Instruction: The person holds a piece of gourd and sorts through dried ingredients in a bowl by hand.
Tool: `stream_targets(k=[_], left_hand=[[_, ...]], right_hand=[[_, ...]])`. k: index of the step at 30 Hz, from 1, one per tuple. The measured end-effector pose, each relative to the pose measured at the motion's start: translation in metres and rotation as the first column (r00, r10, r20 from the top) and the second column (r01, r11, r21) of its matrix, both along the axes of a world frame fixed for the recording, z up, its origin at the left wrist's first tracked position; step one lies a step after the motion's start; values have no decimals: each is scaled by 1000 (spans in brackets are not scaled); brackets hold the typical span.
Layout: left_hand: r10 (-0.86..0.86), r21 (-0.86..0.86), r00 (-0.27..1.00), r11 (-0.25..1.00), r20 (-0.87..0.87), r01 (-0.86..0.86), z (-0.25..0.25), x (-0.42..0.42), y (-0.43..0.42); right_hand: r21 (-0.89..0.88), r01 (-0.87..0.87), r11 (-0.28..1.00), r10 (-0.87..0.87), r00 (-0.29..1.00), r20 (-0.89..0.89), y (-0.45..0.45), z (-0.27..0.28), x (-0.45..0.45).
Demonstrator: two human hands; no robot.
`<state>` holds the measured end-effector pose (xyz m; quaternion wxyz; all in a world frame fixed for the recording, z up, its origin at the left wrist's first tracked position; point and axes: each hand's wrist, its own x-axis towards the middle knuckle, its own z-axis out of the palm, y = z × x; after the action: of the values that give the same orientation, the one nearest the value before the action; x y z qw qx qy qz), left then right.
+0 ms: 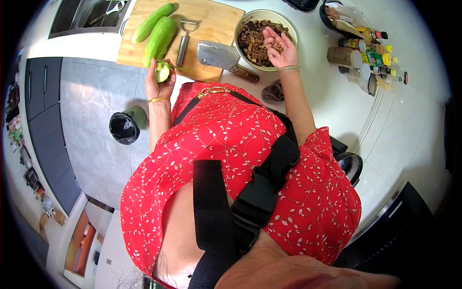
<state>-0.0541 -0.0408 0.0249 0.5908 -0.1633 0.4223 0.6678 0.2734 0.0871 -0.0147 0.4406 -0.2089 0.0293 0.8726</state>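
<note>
My left hand (160,84), at the cutting board's near edge, is closed around a cut green piece of gourd (162,72) with a pale face and thin peel strips. Beside its fingertips lies a large partly peeled green gourd (161,38), with another long green gourd (153,22) behind it. My right hand (281,50) is turned palm up over a bowl (239,48) of chopped dark brown pieces (255,41). Several small brown nut-like pieces (277,46) rest in its cupped palm. A peeler (183,48) and a cleaver (216,55) lie between the hands.
The wooden cutting board (216,21) sits beside a sink (89,19). Several bottles and jars (365,60) stand at the right. A small dark bag-like thing (273,92) lies below the bowl. A bin with a black liner (126,126) stands on the floor at left.
</note>
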Motion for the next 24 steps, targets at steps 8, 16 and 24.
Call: stream_targets(k=[8,16,24], left_hand=[[0,1,1000,1000,-3,0,-1,-1,0],[0,-3,1000,1000,-7,0,-2,-1,-1],[-3,-11,1000,1000,7,3,-1,-1,1]], right_hand=[[-416,159,896,-284,924,-258,2,-2,-8],[-242,-59,969,-81,844,-530,0,-29,12],[-500,375,780,-494,860,-126,-6,15,-17]])
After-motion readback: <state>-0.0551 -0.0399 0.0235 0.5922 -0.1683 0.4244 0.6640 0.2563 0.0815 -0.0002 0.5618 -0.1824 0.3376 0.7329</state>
